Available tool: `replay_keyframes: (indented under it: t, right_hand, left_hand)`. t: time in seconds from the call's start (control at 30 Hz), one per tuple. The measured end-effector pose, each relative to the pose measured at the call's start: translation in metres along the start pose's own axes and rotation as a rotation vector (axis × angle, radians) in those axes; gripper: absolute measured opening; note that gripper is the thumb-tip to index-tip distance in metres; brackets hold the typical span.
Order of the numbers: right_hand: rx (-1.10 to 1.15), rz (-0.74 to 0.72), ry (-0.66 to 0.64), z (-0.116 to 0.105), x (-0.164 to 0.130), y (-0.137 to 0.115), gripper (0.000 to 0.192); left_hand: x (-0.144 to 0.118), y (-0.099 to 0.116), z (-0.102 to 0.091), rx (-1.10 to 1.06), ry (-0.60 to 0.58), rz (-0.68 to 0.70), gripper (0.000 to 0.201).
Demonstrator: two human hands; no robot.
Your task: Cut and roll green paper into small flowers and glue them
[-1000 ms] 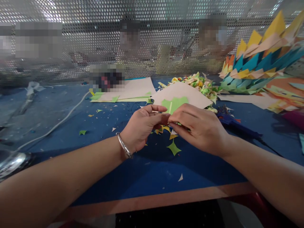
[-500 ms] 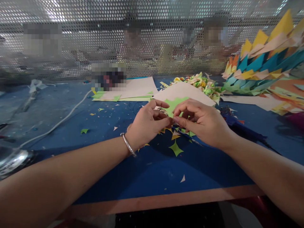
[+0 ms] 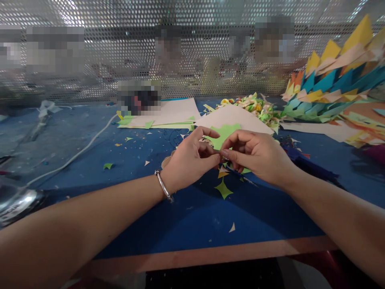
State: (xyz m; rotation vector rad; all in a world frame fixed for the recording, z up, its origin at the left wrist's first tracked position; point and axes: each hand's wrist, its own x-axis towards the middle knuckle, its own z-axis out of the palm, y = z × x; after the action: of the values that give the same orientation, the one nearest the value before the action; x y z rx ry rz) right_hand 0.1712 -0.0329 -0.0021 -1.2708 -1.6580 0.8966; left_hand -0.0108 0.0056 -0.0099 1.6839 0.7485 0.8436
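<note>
My left hand (image 3: 189,162), with a silver bangle (image 3: 163,186) on the wrist, and my right hand (image 3: 258,156) meet fingertip to fingertip over the blue table (image 3: 180,216). Both pinch the same small light-green paper piece (image 3: 224,134), whose upper part shows between and behind the fingers. Its lower part is hidden by my fingers. Yellow and green paper scraps (image 3: 223,188) lie on the table just under my hands.
Cream sheets (image 3: 177,112) lie behind my hands, a heap of small folded paper bits (image 3: 255,107) and a stack of coloured folded points (image 3: 331,88) at the back right. A dark tool (image 3: 309,168) lies right, a white cable (image 3: 78,152) left. Perforated metal screen behind; other people beyond it.
My right hand's fingers have curled up from lying flat over the green piece to a fingertip pinch. Both hands stay at the same spot and the paper has turned slightly.
</note>
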Motion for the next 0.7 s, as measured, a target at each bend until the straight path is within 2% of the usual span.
replay_keyframes:
  t: [0.27, 0.47, 0.7]
  right_hand:
    - [0.115, 0.012, 0.041, 0.0015, 0.0005, -0.0012, 0.029]
    - [0.175, 0.02, 0.053, 0.0014, 0.0002, -0.0015, 0.033]
    - [0.161, 0.038, 0.038, 0.0008, -0.0007, -0.0024, 0.037]
  left_hand:
    - [-0.0018, 0.0002, 0.0006, -0.056, -0.014, -0.033, 0.041]
    - [-0.0045, 0.0038, 0.0014, -0.058, -0.002, -0.042, 0.051]
    - [-0.0052, 0.0063, 0.0026, -0.054, -0.003, -0.036, 0.045]
